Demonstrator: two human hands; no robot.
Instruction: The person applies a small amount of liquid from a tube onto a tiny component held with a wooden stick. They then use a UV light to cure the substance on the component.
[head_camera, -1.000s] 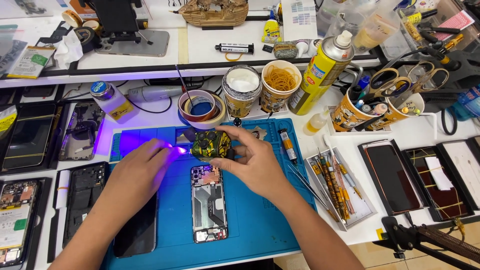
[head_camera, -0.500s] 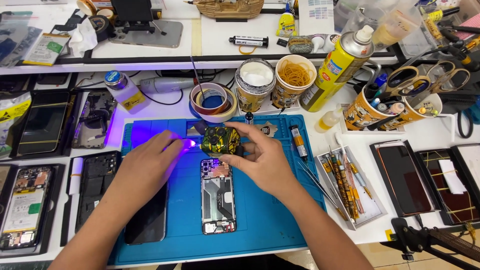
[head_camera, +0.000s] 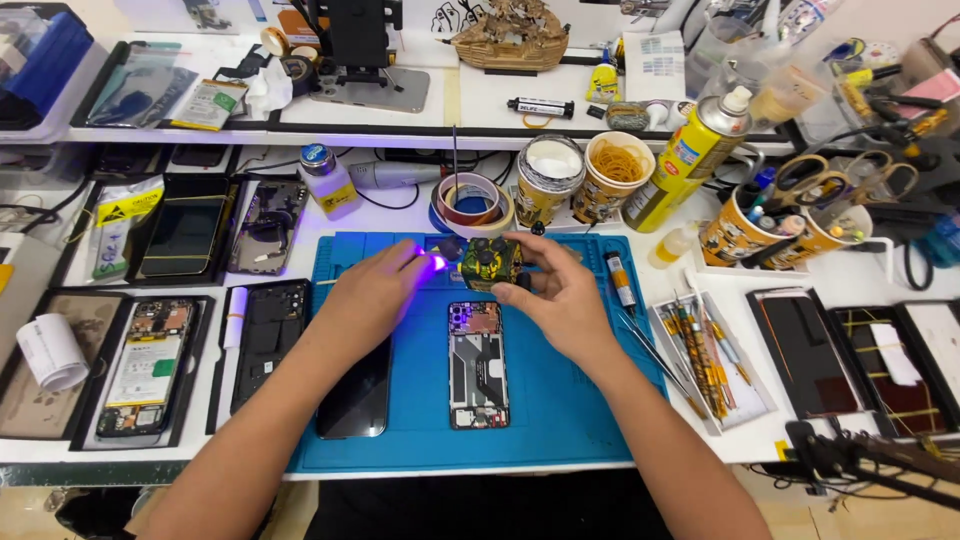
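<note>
Surface: white surface (head_camera: 560, 440) crowded with phone parts, a blue work mat (head_camera: 560, 400) in the middle, as I see it from the head view.
Left hand: my left hand (head_camera: 370, 295) is curled narrow around a small light (head_camera: 436, 263) glowing violet, aimed at the block.
Right hand: my right hand (head_camera: 560, 300) grips a small yellow-and-black block (head_camera: 490, 262) at the mat's far edge.
Opened phone: lies on the mat (head_camera: 478, 365), just below both hands.
Dark phone: face down (head_camera: 355, 400) under my left wrist.
Packages: yellow spray can (head_camera: 690, 160) with a white cap behind right; two yellow-patterned tubs (head_camera: 548, 180), one holding rubber bands (head_camera: 617, 162); tape rolls (head_camera: 472, 203); white bottle with blue cap (head_camera: 328, 180).
</note>
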